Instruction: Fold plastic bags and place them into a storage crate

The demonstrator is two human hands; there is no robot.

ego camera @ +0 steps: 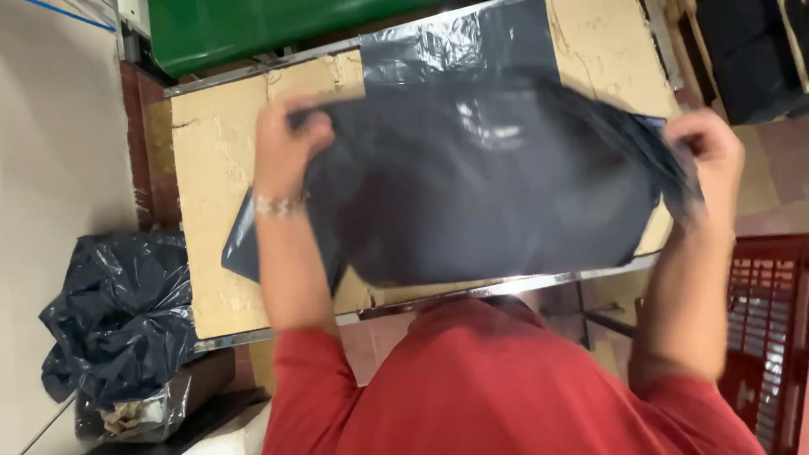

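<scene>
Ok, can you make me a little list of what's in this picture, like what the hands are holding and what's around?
left hand: grips one edge of the dark grey plastic bag
right hand: grips the opposite edge
bag: stretched between both hands, above the table
table: worn tan top, metal rim
floor, left: crumpled dark plastic bag
floor, right: red plastic crate
behind table: green bin

A table [215, 160] with a worn, tan board top and a metal edge strip stands under both hands. A flat dark plastic sheet [455, 42] lies on it beyond the hands, between them and the far edge. Bare board shows left of the left hand [282, 139] and beyond the right hand [708, 147]. The near metal edge runs just below the hands.
</scene>
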